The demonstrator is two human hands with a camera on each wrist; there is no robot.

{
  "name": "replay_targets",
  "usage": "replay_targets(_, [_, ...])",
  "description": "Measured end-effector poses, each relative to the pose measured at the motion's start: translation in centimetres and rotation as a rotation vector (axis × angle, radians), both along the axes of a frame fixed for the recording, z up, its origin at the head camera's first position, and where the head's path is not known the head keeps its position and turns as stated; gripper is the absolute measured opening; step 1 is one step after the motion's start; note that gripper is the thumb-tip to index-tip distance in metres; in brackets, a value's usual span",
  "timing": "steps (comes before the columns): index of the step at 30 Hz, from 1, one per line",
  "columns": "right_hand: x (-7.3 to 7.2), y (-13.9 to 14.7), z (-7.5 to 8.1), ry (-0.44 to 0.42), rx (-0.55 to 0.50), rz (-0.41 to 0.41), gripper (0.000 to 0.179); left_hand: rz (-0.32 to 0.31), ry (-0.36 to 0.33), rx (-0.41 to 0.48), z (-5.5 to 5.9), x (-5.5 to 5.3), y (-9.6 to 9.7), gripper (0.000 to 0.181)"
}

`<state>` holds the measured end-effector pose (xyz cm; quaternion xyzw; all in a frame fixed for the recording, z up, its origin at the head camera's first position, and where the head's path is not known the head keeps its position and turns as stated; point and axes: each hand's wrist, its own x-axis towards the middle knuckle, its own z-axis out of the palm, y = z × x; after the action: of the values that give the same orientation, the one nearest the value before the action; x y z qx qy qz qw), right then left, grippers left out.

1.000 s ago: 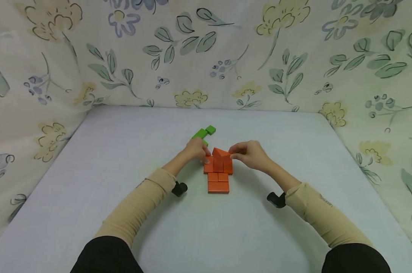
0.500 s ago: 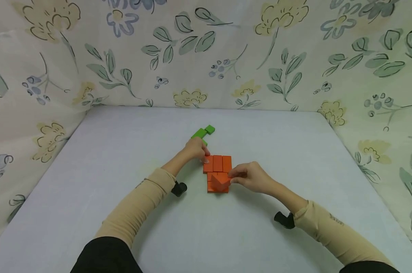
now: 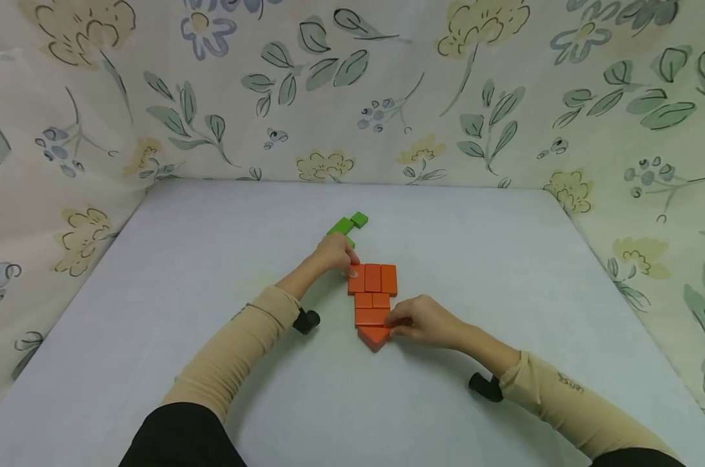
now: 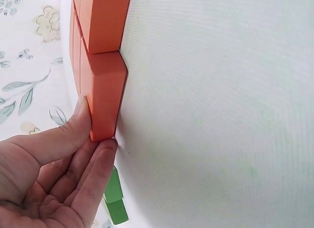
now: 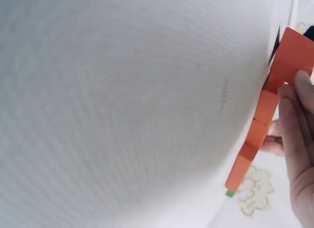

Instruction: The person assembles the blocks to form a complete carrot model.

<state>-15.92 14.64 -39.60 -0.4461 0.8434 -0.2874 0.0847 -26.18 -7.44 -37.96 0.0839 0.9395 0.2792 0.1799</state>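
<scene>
Orange wooden blocks lie joined in a flat figure on the white table, three side by side at the far end and a narrower column nearer. My left hand (image 3: 333,253) pinches the far left orange block (image 4: 109,93), thumb on top and fingers at its far end. At the near end of the column, my right hand (image 3: 427,322) holds an orange triangular block (image 3: 373,336) between thumb and fingers, its tip pointing towards me. The right wrist view shows this triangular block (image 5: 293,54) close-up; whether it rests on the table I cannot tell.
Green blocks (image 3: 342,226) lie just beyond the left hand, partly covered by it, with a small green square (image 3: 360,219) at their far end. The white table (image 3: 212,233) is bordered at the back and sides by flowered cloth (image 3: 375,84).
My right hand has brought the triangular block towards me, from above the far row, over the column, down to its near end. The left hand has stayed in place.
</scene>
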Motion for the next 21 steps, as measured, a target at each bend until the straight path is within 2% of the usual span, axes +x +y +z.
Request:
replay_targets(7, [-0.17,-0.24,-0.07,0.06,0.016,-0.01,0.012,0.013,-0.001,0.007,-0.1,-0.05,-0.01,0.024])
replay_targets(14, [-0.28,-0.49,0.2,0.048,0.017,-0.047,0.01,0.015,-0.004,0.012,-0.23,-0.24,-0.03,0.024])
replay_targets(21, [-0.45,-0.41,0.42,0.055,0.028,-0.045,0.01,0.003,-0.004,0.015,-0.22,-0.23,-0.11,0.026])
